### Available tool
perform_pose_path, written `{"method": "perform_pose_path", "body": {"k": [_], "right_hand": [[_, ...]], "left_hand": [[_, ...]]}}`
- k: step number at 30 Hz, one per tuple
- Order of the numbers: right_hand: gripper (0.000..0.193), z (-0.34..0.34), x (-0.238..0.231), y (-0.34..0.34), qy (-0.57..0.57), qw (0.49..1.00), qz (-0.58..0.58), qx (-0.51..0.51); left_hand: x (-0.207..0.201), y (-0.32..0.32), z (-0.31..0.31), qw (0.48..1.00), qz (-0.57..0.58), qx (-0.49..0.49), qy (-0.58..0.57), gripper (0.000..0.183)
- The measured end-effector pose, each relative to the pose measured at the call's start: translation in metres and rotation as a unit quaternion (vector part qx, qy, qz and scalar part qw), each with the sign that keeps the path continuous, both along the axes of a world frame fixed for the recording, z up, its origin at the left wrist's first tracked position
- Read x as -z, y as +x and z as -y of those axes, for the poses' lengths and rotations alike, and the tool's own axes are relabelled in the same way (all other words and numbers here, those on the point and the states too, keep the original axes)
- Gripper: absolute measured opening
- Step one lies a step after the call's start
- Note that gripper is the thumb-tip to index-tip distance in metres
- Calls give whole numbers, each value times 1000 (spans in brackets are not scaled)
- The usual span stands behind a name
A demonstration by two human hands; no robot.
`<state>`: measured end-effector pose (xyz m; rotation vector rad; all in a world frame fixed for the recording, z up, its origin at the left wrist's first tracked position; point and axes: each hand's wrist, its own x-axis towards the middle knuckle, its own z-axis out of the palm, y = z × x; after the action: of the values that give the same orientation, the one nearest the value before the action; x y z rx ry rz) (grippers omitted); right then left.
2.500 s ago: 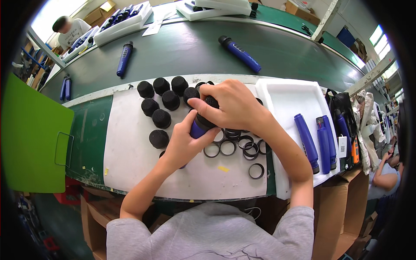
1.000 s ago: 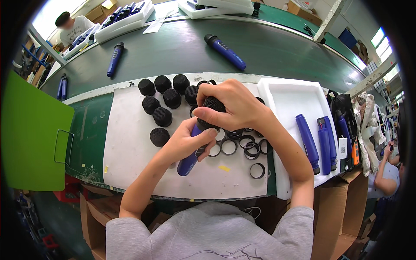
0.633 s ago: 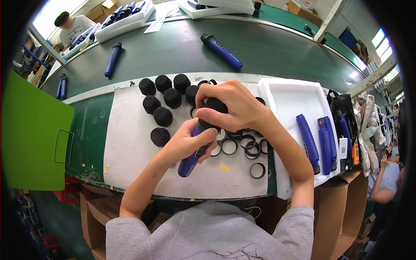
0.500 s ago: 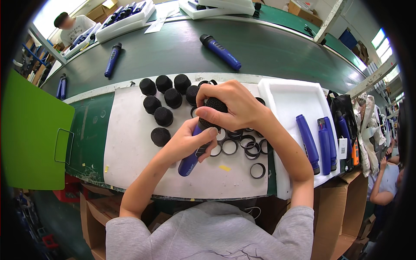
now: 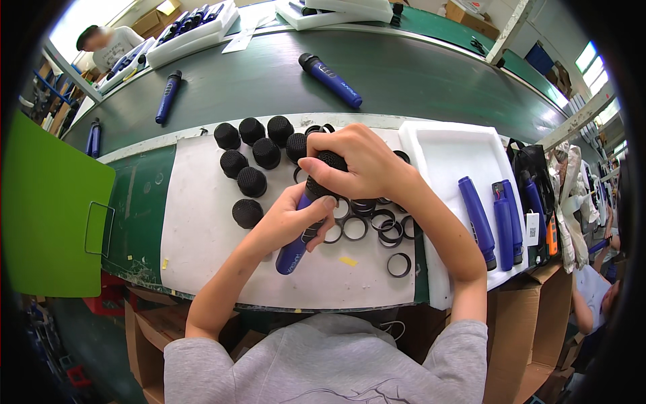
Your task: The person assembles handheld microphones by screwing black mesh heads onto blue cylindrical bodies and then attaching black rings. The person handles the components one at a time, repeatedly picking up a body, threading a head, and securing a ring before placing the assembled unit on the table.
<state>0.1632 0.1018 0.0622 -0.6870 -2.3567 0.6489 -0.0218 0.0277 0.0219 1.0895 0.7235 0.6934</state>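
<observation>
My left hand [image 5: 291, 221] grips a blue microphone body [image 5: 294, 248] that slants down to the left over the white mat [image 5: 202, 229]. My right hand [image 5: 356, 165] is closed over the black mesh head [image 5: 331, 160] at the body's upper end. Several loose black mesh heads [image 5: 252, 180] lie on the mat to the left of my hands. Several black rings [image 5: 354, 227] lie just right of and below my left hand.
A white tray [image 5: 444, 155] at the right holds several blue microphone bodies [image 5: 477, 221]. More blue microphones [image 5: 330, 79] lie on the dark green belt [image 5: 256, 81] beyond the mat. A green board [image 5: 47, 215] stands at the left. Another person sits at the far left.
The blue body has come down out of my hands' cover and now slants toward the lower left. Microphones on the belt have drifted left.
</observation>
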Motion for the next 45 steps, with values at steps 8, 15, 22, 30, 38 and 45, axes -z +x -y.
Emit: {"method": "perform_pose_path", "body": {"k": [8, 15, 22, 30, 38, 45], "right_hand": [[27, 0, 1, -1, -5, 1000, -7, 3], [33, 0, 3, -2, -18, 1000, -6, 14], [27, -1, 2, -1, -2, 1000, 4, 8], [28, -1, 3, -1, -2, 1000, 16, 13], [33, 1, -2, -1, -6, 999, 31, 30], [44, 11, -13, -4, -26, 992, 64, 107]], "left_hand": [[1, 0, -1, 999, -38, -4, 28, 29], [1, 2, -2, 998, -46, -8, 39, 27], [0, 2, -2, 998, -53, -7, 39, 26], [3, 1, -3, 998, -43, -3, 41, 27], [5, 2, -2, 998, -43, -4, 41, 27], [-2, 5, 0, 999, -30, -6, 12, 24]]}}
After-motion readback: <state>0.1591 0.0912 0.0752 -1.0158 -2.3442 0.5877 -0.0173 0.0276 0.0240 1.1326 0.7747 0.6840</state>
